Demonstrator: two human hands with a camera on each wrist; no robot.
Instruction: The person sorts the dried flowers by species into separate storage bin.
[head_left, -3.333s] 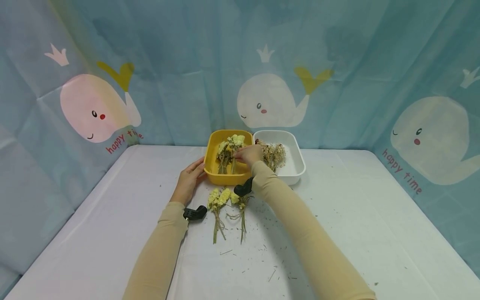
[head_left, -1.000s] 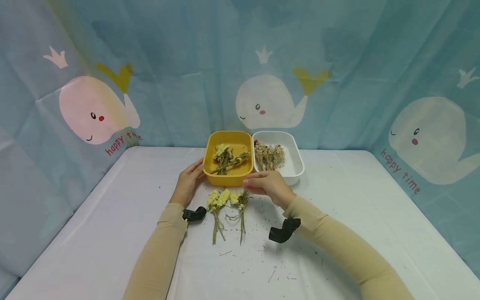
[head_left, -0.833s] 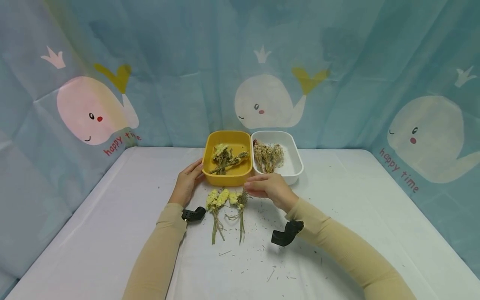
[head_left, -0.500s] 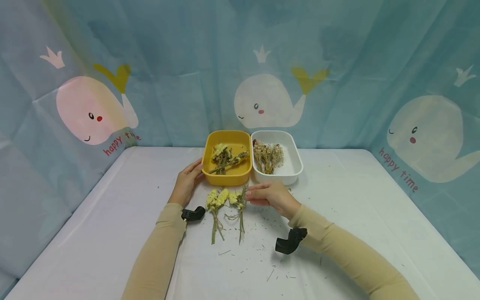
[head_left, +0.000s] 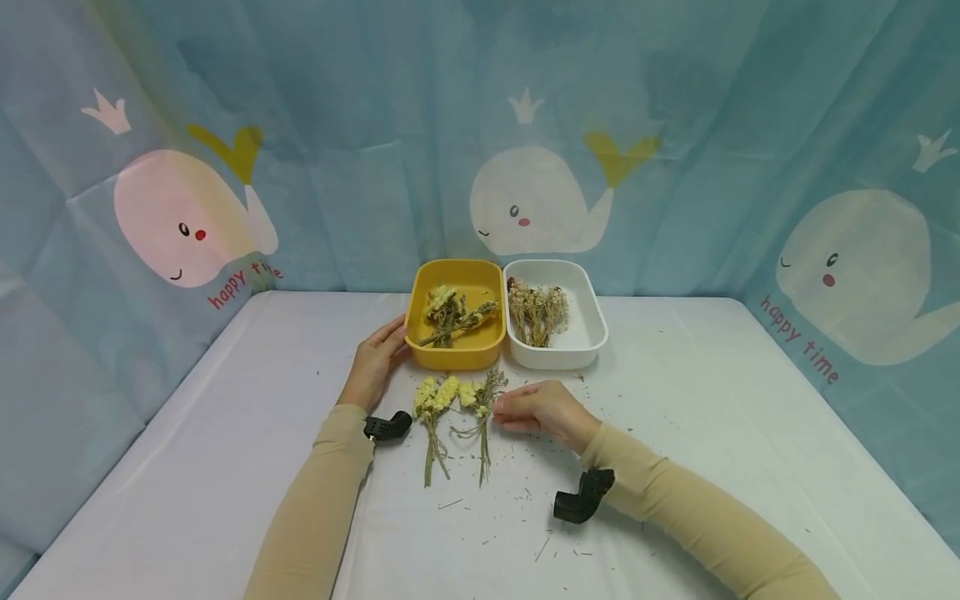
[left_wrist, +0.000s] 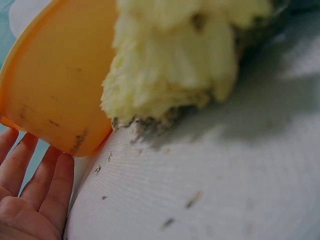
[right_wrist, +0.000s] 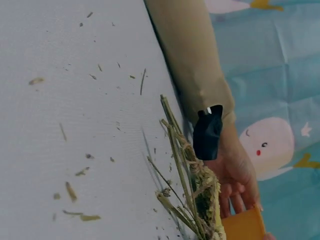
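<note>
My left hand (head_left: 371, 367) rests its extended fingers against the left side of the yellow box (head_left: 453, 359). The left wrist view shows those fingers (left_wrist: 56, 182) spread at the box's outer wall. In the head view, my right hand (head_left: 551, 410) is low over the table, fingertips right at the side of a small dried-flower bunch (head_left: 482, 404) with pale yellow heads and tied stems. A similar bunch (head_left: 431, 408) lies just left of it. Inside the yellow box are several dried flowers (head_left: 448, 315), one lying crosswise. The right thumb is hidden in the head view.
A white box (head_left: 587, 321) with beige dried flowers (head_left: 542, 310) stands against the yellow box's right side. Bits of broken stem (head_left: 542, 548) are scattered over the white table (head_left: 675, 392). A blue whale-print curtain (head_left: 360, 167) hangs behind.
My right hand has let go of the dried flower in the yellow box, then come out and down toward me beside the right-hand bunch. My left hand has stayed at the box.
</note>
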